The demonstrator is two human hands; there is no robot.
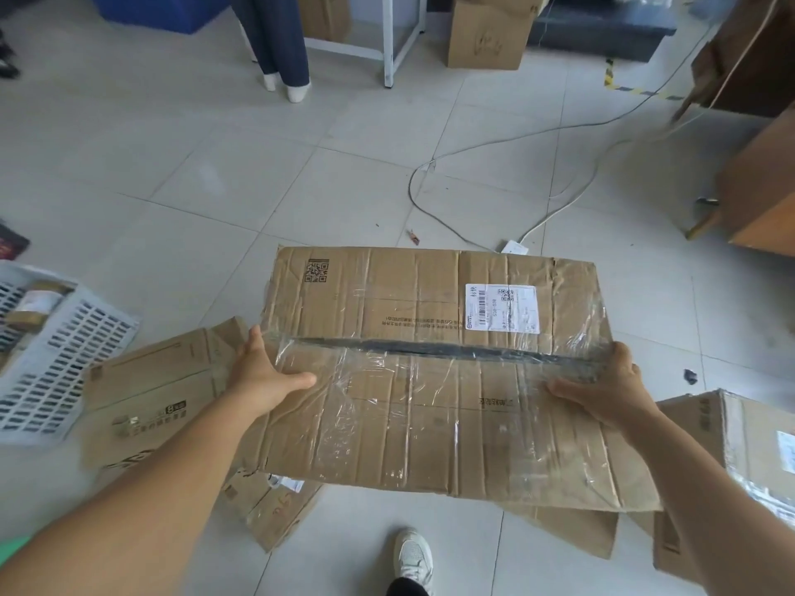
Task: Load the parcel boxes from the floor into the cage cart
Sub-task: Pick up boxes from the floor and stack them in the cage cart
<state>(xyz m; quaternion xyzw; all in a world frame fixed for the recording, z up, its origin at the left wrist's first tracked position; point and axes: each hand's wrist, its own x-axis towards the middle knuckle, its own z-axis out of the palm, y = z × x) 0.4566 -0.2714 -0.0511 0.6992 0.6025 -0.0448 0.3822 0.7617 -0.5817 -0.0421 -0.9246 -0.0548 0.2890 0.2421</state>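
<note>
A large brown parcel box [430, 406], wrapped in clear tape and bearing a white shipping label, is held up in front of me above the floor. My left hand [262, 372] grips its left edge, thumb on the top face. My right hand [611, 389] grips its right edge the same way. More cardboard boxes lie on the floor below: one at the left [150, 393], a small one [271, 509] under the held box, and another at the right [740, 458]. No cage cart is in view.
A grey perforated plastic crate [47, 350] lies at the left. White cables [494, 174] and a power strip [514, 247] cross the tiled floor ahead. Another person's legs [279, 40] stand at the back by a white frame [391, 40]. Wooden furniture [761, 187] is at the right.
</note>
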